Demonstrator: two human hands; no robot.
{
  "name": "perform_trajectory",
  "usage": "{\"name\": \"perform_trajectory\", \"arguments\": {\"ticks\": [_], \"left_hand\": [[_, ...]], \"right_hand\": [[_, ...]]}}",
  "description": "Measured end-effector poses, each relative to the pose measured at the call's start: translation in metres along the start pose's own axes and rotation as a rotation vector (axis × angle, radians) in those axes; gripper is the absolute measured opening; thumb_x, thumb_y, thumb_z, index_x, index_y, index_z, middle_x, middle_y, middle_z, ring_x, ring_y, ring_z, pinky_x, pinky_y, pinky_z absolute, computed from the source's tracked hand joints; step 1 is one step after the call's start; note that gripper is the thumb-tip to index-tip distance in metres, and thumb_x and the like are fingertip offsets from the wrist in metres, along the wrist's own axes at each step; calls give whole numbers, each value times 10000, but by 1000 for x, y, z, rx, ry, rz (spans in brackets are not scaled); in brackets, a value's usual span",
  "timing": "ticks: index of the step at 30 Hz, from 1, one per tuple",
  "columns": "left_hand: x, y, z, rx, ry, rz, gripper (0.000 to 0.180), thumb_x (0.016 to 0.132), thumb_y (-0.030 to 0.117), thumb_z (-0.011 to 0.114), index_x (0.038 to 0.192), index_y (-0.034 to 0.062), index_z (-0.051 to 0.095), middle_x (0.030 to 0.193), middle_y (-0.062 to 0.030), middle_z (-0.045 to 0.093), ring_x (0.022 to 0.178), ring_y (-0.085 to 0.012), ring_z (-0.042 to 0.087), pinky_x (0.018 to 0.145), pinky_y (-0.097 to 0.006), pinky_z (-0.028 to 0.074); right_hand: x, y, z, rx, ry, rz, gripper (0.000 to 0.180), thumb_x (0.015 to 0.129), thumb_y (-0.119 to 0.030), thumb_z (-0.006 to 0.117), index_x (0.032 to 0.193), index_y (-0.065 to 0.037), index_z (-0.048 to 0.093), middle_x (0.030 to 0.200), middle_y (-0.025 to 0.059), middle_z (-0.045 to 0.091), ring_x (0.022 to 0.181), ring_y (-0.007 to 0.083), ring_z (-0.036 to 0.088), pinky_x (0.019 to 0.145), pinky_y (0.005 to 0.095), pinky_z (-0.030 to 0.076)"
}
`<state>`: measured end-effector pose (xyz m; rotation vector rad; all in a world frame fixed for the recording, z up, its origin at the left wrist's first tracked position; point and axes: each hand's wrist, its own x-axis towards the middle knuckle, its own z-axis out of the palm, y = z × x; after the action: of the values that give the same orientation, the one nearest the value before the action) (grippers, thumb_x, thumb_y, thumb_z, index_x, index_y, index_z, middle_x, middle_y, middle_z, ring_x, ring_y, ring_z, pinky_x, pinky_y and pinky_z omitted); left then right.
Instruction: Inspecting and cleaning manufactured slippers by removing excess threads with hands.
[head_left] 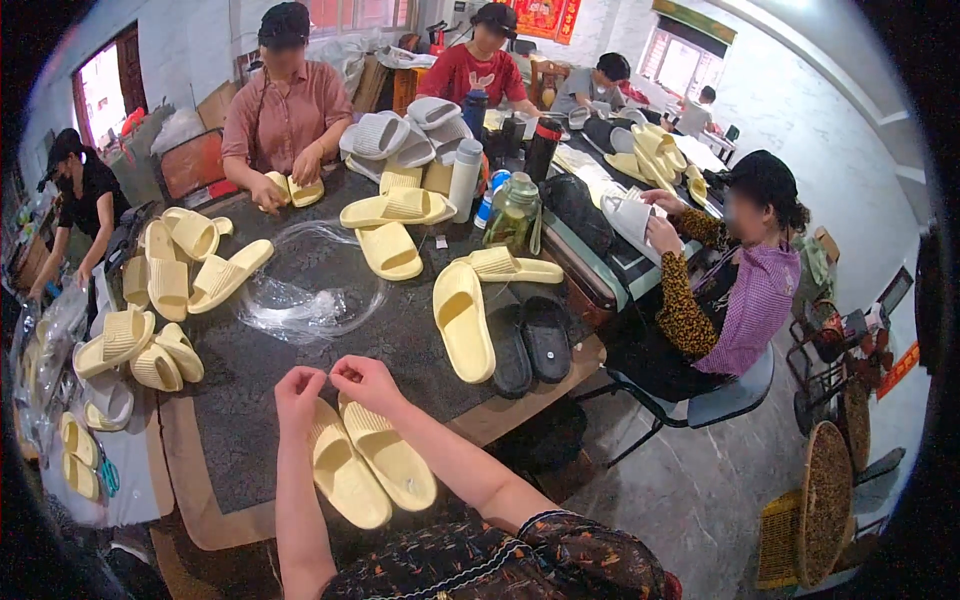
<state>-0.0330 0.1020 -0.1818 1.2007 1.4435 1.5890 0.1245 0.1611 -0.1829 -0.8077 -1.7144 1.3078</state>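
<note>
Worn on the person's head, the left of two side-by-side fisheye cameras looks down and forward across the table (235, 410), upright and unmirrored. The left hand (300, 390) and right hand (366, 384) show near the lens, below the middle, while the window (690, 55) lies well back toward the top, with straight edges bending near the rim.

Shows dark grey, brown-edged, on table (235, 440); pale yellow on slipper pair (355, 470) at table's near edge; black on slides (512, 355) at table's right; leopard print on sleeve (685, 305) beyond table's right edge.
</note>
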Motion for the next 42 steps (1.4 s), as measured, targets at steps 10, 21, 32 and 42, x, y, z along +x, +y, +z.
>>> {"name": "perform_trajectory", "arguments": {"ticks": [10, 21, 32, 42], "left_hand": [[-2, 0, 0, -39, 11, -8, 54, 848, 59, 665, 810, 31, 639, 733, 52, 596, 679, -30, 514, 624, -192, 411], [-2, 12, 3, 73, -58, -24, 28, 828, 47, 677, 836, 22, 668, 753, 27, 624, 677, -56, 540, 646, -215, 443], [8, -3, 0, -31, 6, -82, 67, 830, 89, 693, 834, 32, 658, 761, 41, 615, 696, -41, 532, 647, -200, 426], [5, -7, -12, -136, 216, -164, 84, 854, 140, 673, 811, 74, 646, 672, 76, 509, 615, -31, 426, 559, -204, 322]], "right_hand": [[-3, 1, 2, -12, -32, -33, 132, 846, -147, 675, 905, -31, 660, 712, -16, 614, 638, 52, 534, 591, 225, 449], [-7, 2, 0, -14, 31, 3, 133, 850, -156, 668, 883, -30, 643, 705, -35, 597, 630, 35, 497, 590, 215, 433], [0, 2, -1, -44, -8, 67, 111, 860, -133, 657, 899, -29, 643, 704, -45, 594, 615, 29, 493, 583, 213, 430], [-12, -52, -6, -305, 307, -302, 141, 823, -188, 699, 912, -80, 685, 848, 64, 647, 761, 206, 614, 686, 297, 490]]}}
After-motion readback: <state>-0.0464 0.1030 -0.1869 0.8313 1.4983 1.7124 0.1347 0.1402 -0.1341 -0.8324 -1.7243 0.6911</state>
